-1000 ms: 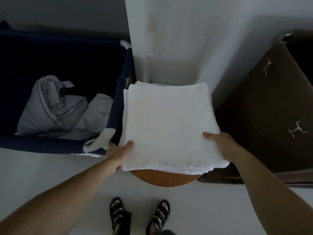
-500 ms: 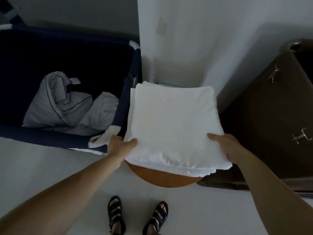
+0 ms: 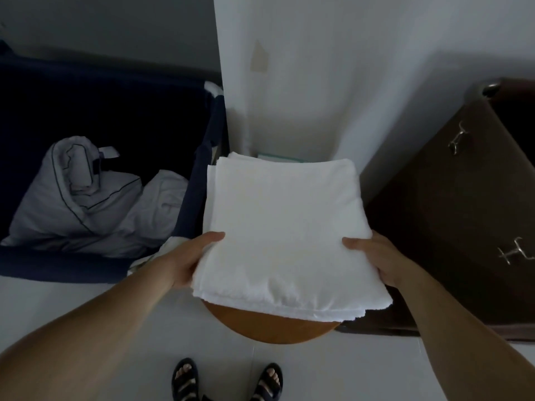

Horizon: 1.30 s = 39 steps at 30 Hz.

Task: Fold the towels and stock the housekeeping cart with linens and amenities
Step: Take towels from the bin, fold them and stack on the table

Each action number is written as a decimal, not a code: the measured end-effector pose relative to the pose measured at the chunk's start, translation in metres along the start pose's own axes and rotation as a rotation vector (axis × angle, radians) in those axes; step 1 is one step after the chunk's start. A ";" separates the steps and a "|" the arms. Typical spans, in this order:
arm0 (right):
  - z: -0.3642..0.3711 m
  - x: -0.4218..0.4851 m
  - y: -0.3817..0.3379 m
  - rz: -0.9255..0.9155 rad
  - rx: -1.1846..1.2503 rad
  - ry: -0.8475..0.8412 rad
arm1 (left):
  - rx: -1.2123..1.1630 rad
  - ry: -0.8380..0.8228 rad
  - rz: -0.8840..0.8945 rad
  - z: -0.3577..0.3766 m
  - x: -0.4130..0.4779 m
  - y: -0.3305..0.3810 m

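A folded white towel stack lies over a round wooden stool, its near edge lifted off the seat. My left hand grips the stack's near left corner, thumb on top and fingers underneath. My right hand grips the near right side the same way. A dark blue linen cart bag stands open at the left, with crumpled white bedding inside.
A white wall pillar rises right behind the stool. A dark brown cabinet with metal handles stands close on the right. A pale teal object peeks out behind the towels. My sandalled feet are on the light floor tiles.
Both hands have slid further under the stack's near corners and raised its front edge, so more of the stool seat shows. The view has shifted slightly.
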State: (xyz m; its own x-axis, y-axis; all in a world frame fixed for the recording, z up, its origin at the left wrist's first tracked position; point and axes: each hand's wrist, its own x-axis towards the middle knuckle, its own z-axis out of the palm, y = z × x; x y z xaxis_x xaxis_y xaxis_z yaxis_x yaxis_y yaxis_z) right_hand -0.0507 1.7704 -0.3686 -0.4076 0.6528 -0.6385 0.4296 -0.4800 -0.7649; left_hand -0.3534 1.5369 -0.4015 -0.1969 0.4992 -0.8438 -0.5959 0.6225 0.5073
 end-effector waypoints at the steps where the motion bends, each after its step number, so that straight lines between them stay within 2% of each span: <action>1: 0.001 -0.001 -0.001 -0.028 0.011 0.019 | 0.034 0.046 0.012 0.005 0.000 0.005; 5: 0.003 -0.007 -0.029 -0.172 0.054 0.057 | 0.052 0.156 0.199 0.029 -0.014 0.050; 8: 0.000 -0.013 -0.075 -0.302 0.083 0.076 | 0.200 0.221 0.397 0.047 -0.047 0.114; 12: -0.008 -0.026 -0.142 -0.468 0.157 0.141 | 0.309 0.226 0.645 0.067 -0.102 0.189; 15: -0.015 -0.037 -0.168 -0.559 0.200 0.177 | 0.269 0.239 0.762 0.068 -0.124 0.207; 18: -0.020 -0.037 -0.158 -0.555 0.229 0.185 | 0.217 0.250 0.744 0.054 -0.115 0.190; 20: -0.018 -0.028 -0.129 -0.489 0.201 0.217 | 0.252 0.290 0.704 0.040 -0.091 0.163; 22: -0.011 -0.016 -0.084 -0.376 0.182 0.238 | 0.302 0.330 0.631 0.026 -0.057 0.121; 25: 0.005 -0.006 -0.005 -0.135 0.099 0.212 | 0.401 0.356 0.387 0.006 -0.008 0.041; 27: 0.013 -0.004 0.035 -0.012 0.026 0.210 | 0.514 0.340 0.295 0.000 0.016 0.001; 33: 0.013 -0.010 0.054 0.015 -0.061 0.310 | 0.612 0.517 0.368 0.002 0.033 -0.027; 36: 0.016 -0.014 0.059 0.039 -0.244 0.339 | 0.662 0.550 0.338 0.004 0.032 -0.037; 39: 0.021 -0.014 0.051 -0.060 -0.443 0.411 | 0.646 0.572 0.463 0.009 0.026 -0.021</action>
State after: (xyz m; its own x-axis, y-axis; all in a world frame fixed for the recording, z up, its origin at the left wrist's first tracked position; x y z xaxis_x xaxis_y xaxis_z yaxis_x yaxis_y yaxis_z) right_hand -0.0403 1.7249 -0.4004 -0.1345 0.8866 -0.4426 0.7461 -0.2033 -0.6341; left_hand -0.3387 1.5424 -0.4321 -0.7530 0.5161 -0.4082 0.1429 0.7338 0.6642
